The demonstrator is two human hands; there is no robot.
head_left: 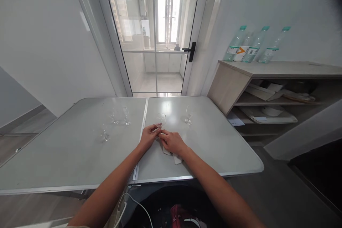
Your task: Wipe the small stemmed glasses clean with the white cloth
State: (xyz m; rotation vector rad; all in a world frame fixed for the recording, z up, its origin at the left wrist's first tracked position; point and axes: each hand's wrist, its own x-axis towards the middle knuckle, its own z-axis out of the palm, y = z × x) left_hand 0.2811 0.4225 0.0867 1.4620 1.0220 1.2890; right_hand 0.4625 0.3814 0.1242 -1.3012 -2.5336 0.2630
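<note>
A small clear stemmed glass (161,119) stands on the grey folding table (213,146) near its middle seam. My left hand (149,135) pinches the glass at its stem from the left. My right hand (173,142) meets it from the right, fingers closed at the base, with a white cloth (175,156) under the palm. Another clear glass (188,117) stands to the right. Three more small glasses (115,118) (126,117) (105,134) stand on the left half of the table.
A glass door (155,32) with a black handle (191,51) stands behind the table. A wooden shelf unit (267,69) at right carries several plastic bottles (253,48) and papers. A white cable (133,203) hangs below the table's front edge.
</note>
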